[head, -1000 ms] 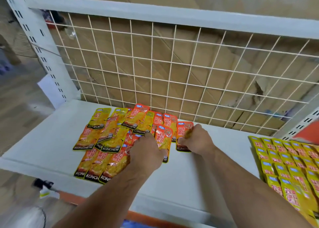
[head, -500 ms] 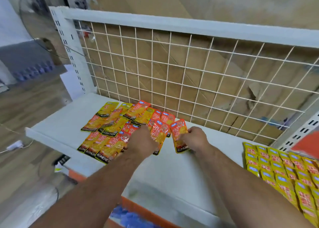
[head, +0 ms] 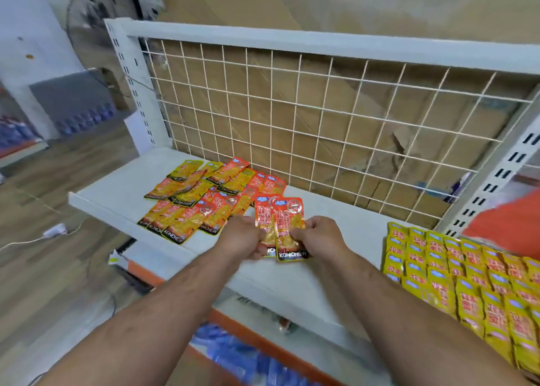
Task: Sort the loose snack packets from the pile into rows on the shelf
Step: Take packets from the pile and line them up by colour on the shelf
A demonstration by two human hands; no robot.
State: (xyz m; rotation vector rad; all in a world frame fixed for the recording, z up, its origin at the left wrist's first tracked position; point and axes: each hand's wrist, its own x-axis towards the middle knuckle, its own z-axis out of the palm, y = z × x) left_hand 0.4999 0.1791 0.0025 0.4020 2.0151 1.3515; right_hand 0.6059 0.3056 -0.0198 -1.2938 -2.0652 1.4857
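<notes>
Head view, single frame.

Grip: left hand (head: 242, 236) and right hand (head: 318, 235) sit side by side over the front half of the white shelf (head: 344, 222). Both have their fingers curled. Between them they hold two orange packets (head: 287, 219) by the lower halves. The left hand pinches the left-side packet and the right hand pinches the right-side one. The right-side packet overlaps the other and lies in front of it. "KONCHEW" reads along its black bottom band, just below the right thumb. Both packets stand top-end away from the person. Whether their bottom edges touch the shelf cannot be told.

Left of the grip and slightly beyond it: the loose pile (head: 198, 198) of orange and yellow packets, overlapping at mixed angles. Its nearest packet lies just beside the left hand's knuckles.

Right of the grip, well apart: sorted rows of yellow packets (head: 455, 271), overlapping like shingles, running toward the frame's right edge. Bare shelf lies between them and the right hand.

Beyond the grip: white wire grid back panel (head: 292, 108), with brown cardboard (head: 336, 128) behind it.

Below the grip: a lower shelf level with blue packs (head: 233, 353), blurred.

Far left: a standing fan (head: 87, 35) and a white cable (head: 54, 230) on the wooden floor.
</notes>
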